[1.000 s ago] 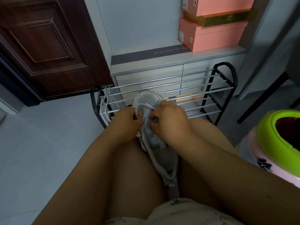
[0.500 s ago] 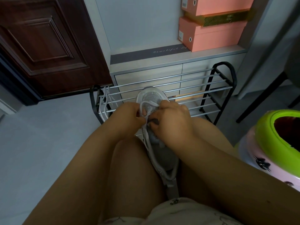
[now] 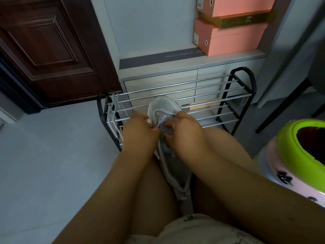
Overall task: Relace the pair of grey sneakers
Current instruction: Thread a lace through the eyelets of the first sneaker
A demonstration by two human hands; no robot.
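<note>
A grey sneaker [image 3: 164, 106] lies between my knees, its mesh toe pointing away toward the rack. A white lace [image 3: 159, 110] crosses the toe end of its upper. My left hand [image 3: 139, 131] pinches the lace at the sneaker's left edge. On the other side, my right hand [image 3: 186, 131] grips the grey tongue and lace. Both hands cover the eyelets. A second white lace [image 3: 113, 117] hangs over the left end of the rack. The other sneaker is out of view.
A black metal shoe rack [image 3: 233, 95] stands just beyond my knees, against a grey cabinet [image 3: 158, 80] bearing pink shoe boxes [image 3: 228, 37]. A green-and-pink round container [image 3: 302, 155] sits at my right. A dark wooden door [image 3: 49, 50] is at the upper left.
The sneaker's toe has lifted a little and both hands have shifted slightly along the lace near the toe. The view has drifted slightly; nothing was let go.
</note>
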